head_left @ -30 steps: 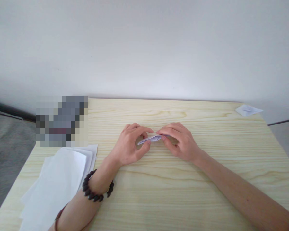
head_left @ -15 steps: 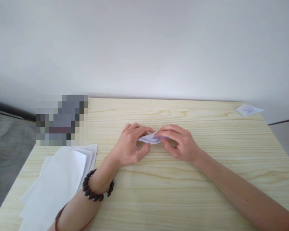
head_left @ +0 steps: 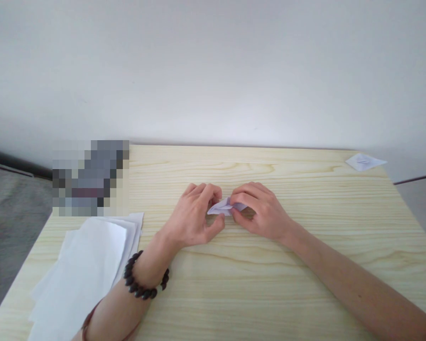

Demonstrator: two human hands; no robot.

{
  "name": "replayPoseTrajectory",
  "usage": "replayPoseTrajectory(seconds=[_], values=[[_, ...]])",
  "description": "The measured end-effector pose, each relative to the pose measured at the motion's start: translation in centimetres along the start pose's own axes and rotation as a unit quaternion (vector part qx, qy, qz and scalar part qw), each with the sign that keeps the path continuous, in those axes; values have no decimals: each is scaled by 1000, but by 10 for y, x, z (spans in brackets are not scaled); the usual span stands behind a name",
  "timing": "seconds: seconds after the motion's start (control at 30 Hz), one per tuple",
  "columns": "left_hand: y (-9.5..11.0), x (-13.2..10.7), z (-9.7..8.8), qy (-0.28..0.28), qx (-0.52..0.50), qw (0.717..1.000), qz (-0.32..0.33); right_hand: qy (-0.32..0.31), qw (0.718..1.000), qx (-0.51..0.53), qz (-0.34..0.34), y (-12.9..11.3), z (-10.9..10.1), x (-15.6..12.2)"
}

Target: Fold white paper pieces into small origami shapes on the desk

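Between my hands, just over the middle of the table, is a small white folded paper boat with pointed ends. My right hand pinches its right half between thumb and fingers, and that end is partly covered. At the other end, my left hand curls its fingers behind the paper, and its thumb touches the near side. A dark bead bracelet circles my left wrist.
A second folded paper boat lies at the table's far right corner. Loose white sheets overlap on the left, partly under my left forearm. Behind them is a blurred-out dark object. A pale wall stands along the table's back edge.
My left fingers have curled in more around the left end of the paper boat. The boat now tilts, its left tip a little lower, and my right hand has shifted slightly left.
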State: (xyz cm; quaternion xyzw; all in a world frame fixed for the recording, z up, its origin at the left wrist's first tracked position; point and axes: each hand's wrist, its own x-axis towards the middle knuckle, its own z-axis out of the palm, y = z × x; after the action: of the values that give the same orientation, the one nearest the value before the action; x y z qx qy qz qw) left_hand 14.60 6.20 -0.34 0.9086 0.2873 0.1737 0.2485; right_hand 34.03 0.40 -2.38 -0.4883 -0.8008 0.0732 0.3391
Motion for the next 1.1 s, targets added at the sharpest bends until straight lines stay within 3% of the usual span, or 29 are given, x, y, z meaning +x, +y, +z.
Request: replayPoseTrajectory(seconds=[0.2,0.33,0.87,1.1], values=[[0,-2,4,58,1,998,36,4,1000,-3,0,0,0,0],[-1,-2,7,67,8,995,77,-5,1000,4,16,1,0,0],[13,3,16,32,116,991,-54,-68,994,-26,80,-1,1,2],[13,3,18,82,120,985,-97,-82,990,-49,102,-3,0,3]])
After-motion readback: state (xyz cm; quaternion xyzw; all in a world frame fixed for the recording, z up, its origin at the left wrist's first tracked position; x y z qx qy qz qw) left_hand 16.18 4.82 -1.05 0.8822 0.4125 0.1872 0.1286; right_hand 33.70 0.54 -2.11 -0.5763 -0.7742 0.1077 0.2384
